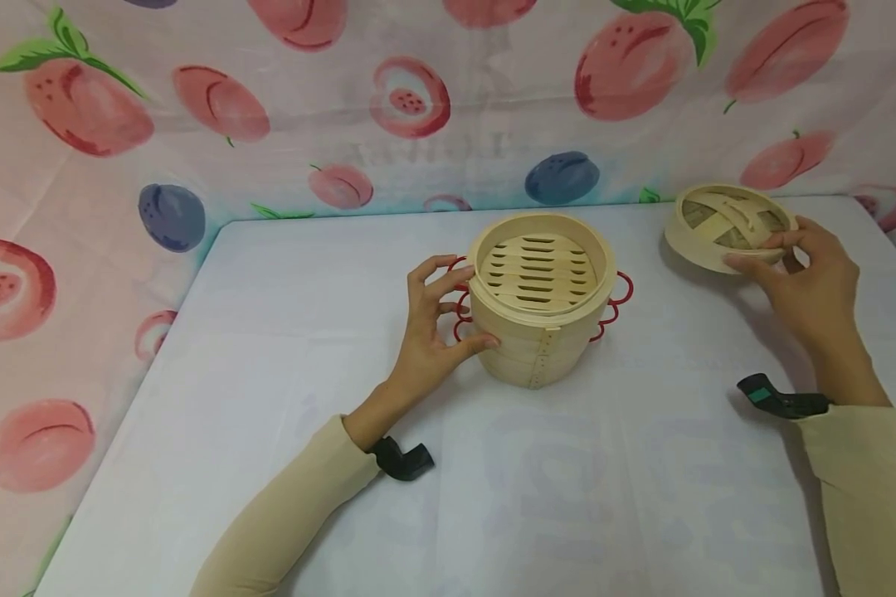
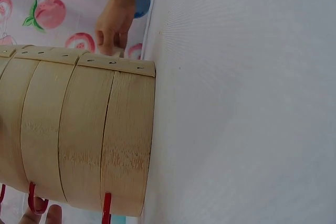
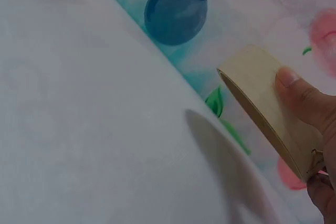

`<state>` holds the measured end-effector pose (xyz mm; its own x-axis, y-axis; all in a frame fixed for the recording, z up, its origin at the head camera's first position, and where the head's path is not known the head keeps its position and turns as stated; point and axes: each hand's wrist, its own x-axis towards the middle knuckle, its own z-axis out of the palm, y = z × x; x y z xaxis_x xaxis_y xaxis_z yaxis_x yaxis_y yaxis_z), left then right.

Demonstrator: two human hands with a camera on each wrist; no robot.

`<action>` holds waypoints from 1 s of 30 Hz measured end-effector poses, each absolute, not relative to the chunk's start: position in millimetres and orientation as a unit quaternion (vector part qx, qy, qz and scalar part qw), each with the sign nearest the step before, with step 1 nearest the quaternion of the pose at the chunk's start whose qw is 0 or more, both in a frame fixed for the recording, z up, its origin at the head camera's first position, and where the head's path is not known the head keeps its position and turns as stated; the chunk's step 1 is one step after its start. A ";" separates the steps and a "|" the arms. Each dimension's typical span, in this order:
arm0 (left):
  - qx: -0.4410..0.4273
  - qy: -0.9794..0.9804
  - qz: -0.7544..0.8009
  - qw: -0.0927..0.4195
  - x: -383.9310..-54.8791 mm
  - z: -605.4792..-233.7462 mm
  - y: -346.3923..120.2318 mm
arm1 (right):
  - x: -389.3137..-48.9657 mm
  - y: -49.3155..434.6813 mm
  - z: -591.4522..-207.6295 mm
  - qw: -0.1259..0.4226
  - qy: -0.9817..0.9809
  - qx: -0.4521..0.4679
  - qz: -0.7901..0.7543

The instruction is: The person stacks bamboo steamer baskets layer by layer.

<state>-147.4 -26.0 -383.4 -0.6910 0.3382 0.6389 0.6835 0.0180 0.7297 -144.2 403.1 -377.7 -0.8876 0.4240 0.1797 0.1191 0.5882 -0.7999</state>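
Note:
A stacked bamboo steamer (image 1: 543, 340) stands upright on the table, uncovered, its slatted base showing inside the top tier. Red loop handles (image 1: 625, 288) stick out from both its sides. My left hand (image 1: 431, 327) grips the steamer's left side, thumb on the front wall and fingers by the handles. In the left wrist view the steamer's wall (image 2: 84, 129) fills the left part. Over the far right of the table, my right hand (image 1: 821, 278) pinches the rim of the woven bamboo lid (image 1: 690, 240). The right wrist view shows this lid (image 3: 262, 93) tilted, clear of the tabletop.
A white cloth covers the table (image 1: 567, 497). Behind it and to the left hangs a fruit-print curtain (image 1: 284, 124), meeting the table's back edge. The lid's shadow (image 3: 210, 145) falls on the cloth. A dark band with a black piece (image 1: 403, 460) sits at each wrist.

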 end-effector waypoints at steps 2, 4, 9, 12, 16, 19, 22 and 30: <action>-0.365 -0.700 -0.596 0.145 -147.5 -383.2 -25.9 | -144.2 400.6 -372.2 0.193 -0.873 -0.148 0.423; -0.365 -0.700 -0.595 0.147 -147.5 -383.1 -25.7 | -144.4 398.2 -367.3 0.196 -0.875 -0.144 0.418; -0.366 -0.700 -0.595 0.146 -147.7 -383.1 -25.4 | -143.9 392.8 -357.4 0.182 -0.874 -0.145 0.426; -0.366 -0.701 -0.596 0.145 -147.9 -383.4 -25.5 | -143.3 390.0 -352.3 0.178 -0.871 -0.144 0.435; -0.365 -0.700 -0.596 0.144 -147.7 -383.1 -25.8 | -142.6 385.9 -344.0 0.181 -0.872 -0.135 0.435; -0.364 -0.700 -0.597 0.145 -147.4 -382.0 -26.6 | -142.1 381.2 -336.4 0.182 -0.872 -0.127 0.435; -0.364 -0.700 -0.597 0.146 -147.6 -382.0 -27.1 | -141.7 376.1 -329.8 0.180 -0.876 -0.119 0.432; -0.367 -0.697 -0.601 0.139 -147.1 -383.5 -26.5 | -141.3 360.2 -314.2 0.188 -0.884 -0.079 0.420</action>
